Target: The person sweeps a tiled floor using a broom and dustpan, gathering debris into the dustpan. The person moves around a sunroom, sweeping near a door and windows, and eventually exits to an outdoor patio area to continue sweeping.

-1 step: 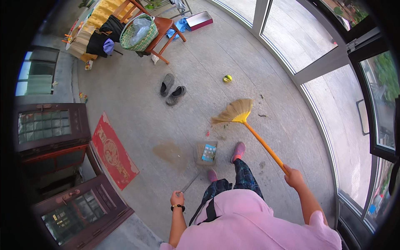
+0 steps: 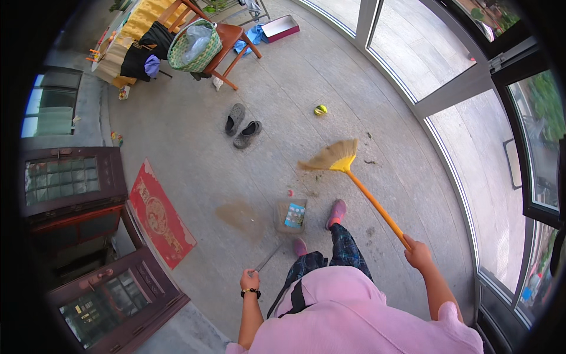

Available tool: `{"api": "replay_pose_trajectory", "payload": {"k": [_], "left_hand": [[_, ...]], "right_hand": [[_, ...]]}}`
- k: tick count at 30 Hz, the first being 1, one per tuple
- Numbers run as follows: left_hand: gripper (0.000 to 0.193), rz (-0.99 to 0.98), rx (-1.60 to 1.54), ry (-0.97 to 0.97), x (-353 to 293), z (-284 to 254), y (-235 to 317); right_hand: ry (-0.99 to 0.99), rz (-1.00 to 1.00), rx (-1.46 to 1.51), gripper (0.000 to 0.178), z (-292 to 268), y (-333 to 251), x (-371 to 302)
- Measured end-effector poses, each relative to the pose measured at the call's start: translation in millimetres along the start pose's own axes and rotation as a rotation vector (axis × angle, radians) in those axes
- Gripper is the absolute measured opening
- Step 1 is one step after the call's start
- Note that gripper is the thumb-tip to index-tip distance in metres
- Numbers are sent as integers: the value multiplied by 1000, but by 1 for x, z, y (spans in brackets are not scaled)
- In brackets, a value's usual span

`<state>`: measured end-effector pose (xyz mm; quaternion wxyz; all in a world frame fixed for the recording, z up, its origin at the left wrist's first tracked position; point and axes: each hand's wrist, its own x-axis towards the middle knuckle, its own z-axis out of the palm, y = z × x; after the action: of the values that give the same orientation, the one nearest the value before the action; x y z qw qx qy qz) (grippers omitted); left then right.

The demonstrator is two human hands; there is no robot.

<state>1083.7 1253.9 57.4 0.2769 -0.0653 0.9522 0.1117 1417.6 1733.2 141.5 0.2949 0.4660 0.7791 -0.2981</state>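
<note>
My right hand point(image 2: 418, 255) is closed around the orange handle of a broom point(image 2: 337, 156). Its tan bristles fan out on the floor ahead of me, with a yellow collar where they join. In my left hand point(image 2: 250, 279), wearing a dark bracelet, is the thin grey handle of a dustpan point(image 2: 283, 228). The pan rests on the floor in front of my feet, its mouth facing away from me. A blue printed packet point(image 2: 294, 215) lies inside it. Just beyond the pan's mouth is a small red scrap point(image 2: 290, 193). Dark debris point(image 2: 369, 162) lies right of the bristles.
A pair of dark clogs point(image 2: 242, 127) and a yellow-green ball-like thing point(image 2: 320, 110) lie farther ahead. A chair point(image 2: 230, 44) with a woven basket point(image 2: 194, 46) stands far left. The red mat point(image 2: 159, 213) lies by the open doors at left; glass doors line the right.
The red scrap has shifted slightly toward the dustpan. The broom's bristles look a little more swept and blurred; both hands stay nearly in place.
</note>
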Motion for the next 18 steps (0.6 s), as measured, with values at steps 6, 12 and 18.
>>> {"api": "replay_pose_trajectory", "payload": {"k": [6, 12, 18], "left_hand": [[14, -26, -28, -39, 5, -8, 12], [14, 7, 32, -43, 6, -20, 29], [14, 27, 1, -43, 16, -24, -3]], "right_hand": [[237, 81, 117, 56, 8, 39, 22], [180, 336, 673, 44, -6, 23, 181], [-129, 296, 587, 39, 87, -57, 146]]}}
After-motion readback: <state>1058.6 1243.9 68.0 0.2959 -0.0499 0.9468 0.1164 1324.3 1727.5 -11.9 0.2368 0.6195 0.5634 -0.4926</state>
